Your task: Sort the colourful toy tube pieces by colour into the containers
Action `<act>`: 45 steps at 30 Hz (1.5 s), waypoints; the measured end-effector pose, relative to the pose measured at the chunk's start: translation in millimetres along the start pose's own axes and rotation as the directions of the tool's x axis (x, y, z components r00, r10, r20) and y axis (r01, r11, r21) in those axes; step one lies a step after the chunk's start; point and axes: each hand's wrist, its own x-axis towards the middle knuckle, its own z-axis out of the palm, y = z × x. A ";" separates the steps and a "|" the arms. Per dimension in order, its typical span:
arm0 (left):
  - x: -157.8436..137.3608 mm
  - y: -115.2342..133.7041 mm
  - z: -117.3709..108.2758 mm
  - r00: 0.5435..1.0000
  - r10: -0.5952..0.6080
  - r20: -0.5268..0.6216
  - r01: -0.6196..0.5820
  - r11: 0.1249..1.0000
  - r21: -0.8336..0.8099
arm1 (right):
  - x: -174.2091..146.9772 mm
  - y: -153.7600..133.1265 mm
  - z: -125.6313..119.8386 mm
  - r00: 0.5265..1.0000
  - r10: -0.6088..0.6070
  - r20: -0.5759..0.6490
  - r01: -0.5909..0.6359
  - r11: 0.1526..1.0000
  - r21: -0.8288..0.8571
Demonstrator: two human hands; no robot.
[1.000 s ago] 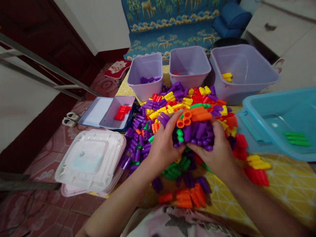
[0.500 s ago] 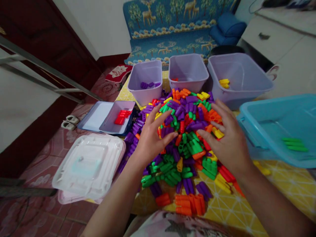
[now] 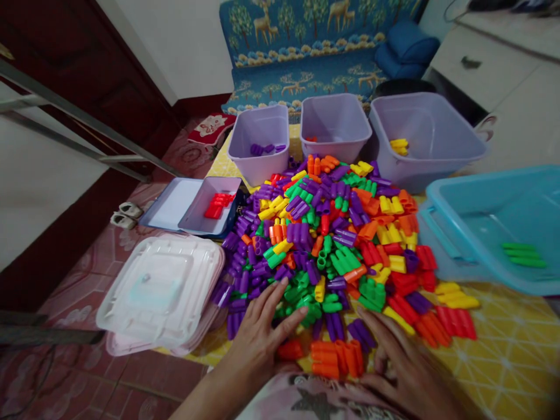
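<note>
A big heap of plastic tube blocks [image 3: 332, 245] in purple, green, orange, red and yellow covers the yellow tablecloth [image 3: 503, 356]. My left hand [image 3: 258, 332] lies flat with fingers spread at the heap's near left edge, fingertips touching green and purple blocks. My right hand [image 3: 402, 361] rests open at the near edge, fingers beside a cluster of orange blocks [image 3: 336, 359]. Neither hand holds anything.
Three lilac bins stand behind the heap: left [image 3: 258, 143] with purple blocks, middle [image 3: 335, 125], right [image 3: 424, 137] with yellow ones. A blue tub [image 3: 494, 227] holds green blocks. A small tray [image 3: 210, 204] holds red blocks. White lids [image 3: 161, 289] lie at left.
Both hands let go of the scooped bundle of blocks, which fell back onto the heap. The hands then drew back toward me to the heap's near edge.
</note>
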 end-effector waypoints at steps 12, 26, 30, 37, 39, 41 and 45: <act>69.0 14.6 20.0 0.948 -0.008 -0.318 -0.035 0.991 -0.131 | 64.2 -29.8 39.8 0.970 0.184 -0.157 -0.103 0.901 0.421; 205.4 -35.0 -25.7 0.736 -0.262 -0.624 0.079 0.949 -0.305 | 205.1 -11.3 -25.7 0.818 0.144 -0.557 0.150 0.881 0.449; 205.9 -39.7 -24.1 0.700 -0.339 -0.629 0.103 0.919 -0.382 | 214.9 0.5 -22.4 0.763 0.118 -0.635 0.166 0.915 0.368; 203.2 -35.6 -18.7 0.598 -0.329 -0.731 0.052 0.926 -0.374 | 218.0 -7.0 -18.6 0.822 -0.123 -0.555 0.179 0.983 0.047; 202.8 -35.4 -15.9 0.679 -0.255 -0.688 0.054 0.953 -0.300 | 218.7 -7.5 -16.1 0.868 -0.201 -0.455 0.201 0.978 -0.047; 202.5 -34.6 -14.3 0.739 -0.206 -0.642 0.064 0.969 -0.237 | 219.5 -5.5 -13.7 0.883 -0.228 -0.411 0.196 0.973 -0.118; 202.5 -31.5 -13.7 0.750 -0.200 -0.630 0.090 0.975 -0.203 | 220.4 -0.5 -12.6 0.871 -0.239 -0.429 0.183 0.969 -0.168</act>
